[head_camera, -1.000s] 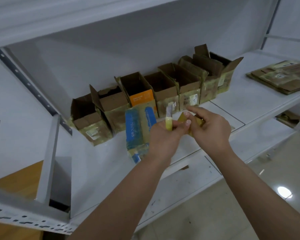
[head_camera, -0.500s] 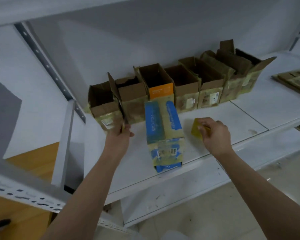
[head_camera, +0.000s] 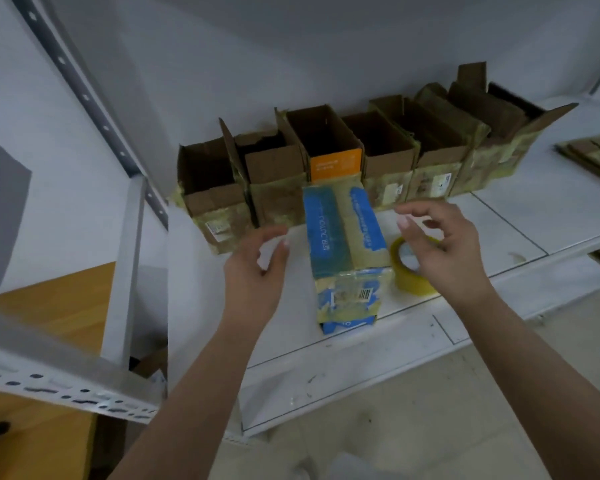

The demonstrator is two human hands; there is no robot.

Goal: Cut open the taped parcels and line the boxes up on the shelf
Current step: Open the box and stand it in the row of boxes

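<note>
A taped blue-and-tan parcel [head_camera: 345, 251] lies lengthwise on the white shelf [head_camera: 520, 216], its near end with a barcode label reaching the shelf's front edge and its far end meeting the row of opened boxes [head_camera: 343, 164] along the back wall. The parcel is sealed under yellowish tape.

My left hand [head_camera: 257, 268] hovers just left of the parcel, fingers loosely spread and gently curved, holding nothing and not touching the cardboard. My right hand [head_camera: 440, 247] hangs just right of it, fingers apart and relaxed, empty, poised above a roll of yellow tape [head_camera: 409, 275] that sits upright on the shelf beside the parcel's near end. Whether my palm brushes the roll I cannot tell.

Behind the parcel, the row of opened boxes stands side by side against the wall, open tops facing up and flaps raised. One box with an orange front [head_camera: 335, 162] sits directly behind the parcel's far end; plain brown boxes flank it on both sides, several wrapped in worn tape and carrying small labels on their fronts.

At the far right of the shelf lies a stack of flattened cardboard [head_camera: 593, 155], partly cut off by the frame. A perforated grey steel upright [head_camera: 84, 95] runs diagonally at the left, with a horizontal slotted rail [head_camera: 66, 389] below it. A wooden surface [head_camera: 49, 306] shows beyond the frame at lower left, and a pale floor [head_camera: 430, 427] lies beneath the shelving.
</note>
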